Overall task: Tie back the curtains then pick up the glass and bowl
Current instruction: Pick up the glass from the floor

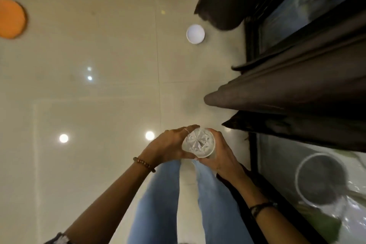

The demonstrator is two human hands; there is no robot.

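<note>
Here the left hand [168,144] and right hand [219,152] both curl round the cut glass [198,142], held above the tiled floor [111,61]. The white bowl [195,33] sits ahead, near the dark curtains [287,93].

Warm, dim indoor light. Ceiling lamps glared as round white spots on the glossy floor [99,85]. Curtains [297,93] were nearly black, folds lost in shadow. Window [297,164] was smeared with motion blur and reflections. Wide-angle bending showed at the edges. Overall soft focus; glass [198,142] was fairly sharp.
</note>
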